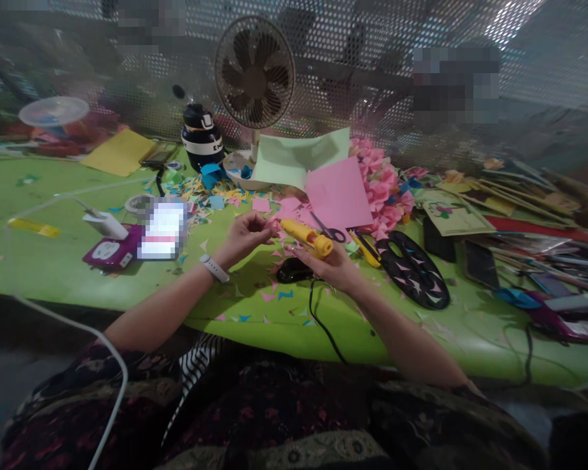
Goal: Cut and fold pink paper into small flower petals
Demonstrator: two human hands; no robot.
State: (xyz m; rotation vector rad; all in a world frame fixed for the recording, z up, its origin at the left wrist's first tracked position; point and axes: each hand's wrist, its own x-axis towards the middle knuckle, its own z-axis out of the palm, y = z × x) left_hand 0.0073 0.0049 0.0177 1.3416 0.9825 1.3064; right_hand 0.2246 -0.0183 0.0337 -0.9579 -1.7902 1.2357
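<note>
While the right fingers [319, 263] grip a yellow tool [300, 232], the left fingers [257, 237] seemingly pinch pink paper [275, 224].

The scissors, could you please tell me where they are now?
In the head view, the scissors lie slightly right of centre, just beyond the right hand, by the near edge of the pink sheet.

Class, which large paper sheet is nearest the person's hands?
The pink sheet: its lower edge is closest. The pale green sheet is behind it, the yellow sheet farther left, the patterned sheet farther right.
</note>
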